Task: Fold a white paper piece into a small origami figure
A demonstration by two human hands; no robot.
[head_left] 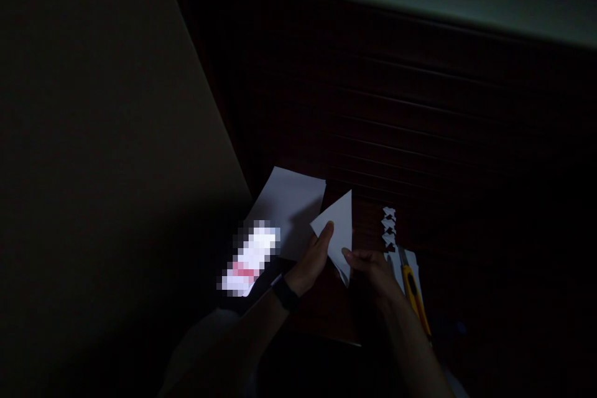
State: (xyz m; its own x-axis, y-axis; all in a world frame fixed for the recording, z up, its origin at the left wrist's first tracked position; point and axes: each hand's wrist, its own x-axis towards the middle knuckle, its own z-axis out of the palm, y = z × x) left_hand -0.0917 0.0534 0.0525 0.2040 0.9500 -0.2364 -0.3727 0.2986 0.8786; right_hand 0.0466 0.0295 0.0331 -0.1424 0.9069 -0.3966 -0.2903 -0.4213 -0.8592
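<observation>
A white sheet of paper [342, 224], folded into a pointed triangular shape, is held between my two hands above the dark table. My left hand [316, 256], with a dark band on its wrist, grips the paper's left side, thumb on top. At the lower right edge my right hand [370, 264] pinches the paper between thumb and fingers. Fingers behind the paper are hidden. A stack of white paper [296, 202] lies just left of the folded sheet.
A bright, pixelated screen-like thing [252, 258] glows at the left. On the right, several small folded paper pieces [388, 224] stand in a column above white paper [416, 258] and a yellow utility knife [413, 292]. A wall [140, 106] rises on the left; the surroundings are very dark.
</observation>
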